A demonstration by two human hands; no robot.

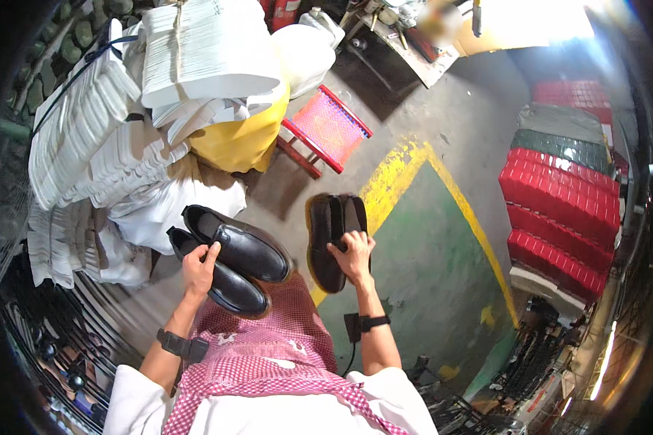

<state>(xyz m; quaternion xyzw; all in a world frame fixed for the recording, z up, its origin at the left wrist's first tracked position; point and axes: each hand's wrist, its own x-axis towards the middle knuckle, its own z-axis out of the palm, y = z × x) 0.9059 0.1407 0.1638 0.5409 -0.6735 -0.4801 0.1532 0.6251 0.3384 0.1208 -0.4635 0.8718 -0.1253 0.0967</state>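
A pair of black slip-on shoes (pixel 248 250) hangs side by side in front of me on the left, toes pointing down to the right. My left hand (pixel 198 268) pinches them together, with the thumb over the inner edges near the openings. To the right, my right hand (pixel 353 256) grips a second pair of black shoes (pixel 324 235), held close together and seen over the floor. Its fingers curl over the edges of that pair; the fingertips are partly hidden. Dark bands with small boxes are strapped around both forearms.
Bundled white sole-shaped sheets (pixel 210 51) are piled at the left, beside a yellow sack (pixel 243 138). A red stool (pixel 330 127) with a woven seat stands ahead. Stacked red boxes (pixel 559 196) stand at the right. Yellow lines (pixel 471 225) mark the floor; a cluttered workbench (pixel 432 69) is at the back.
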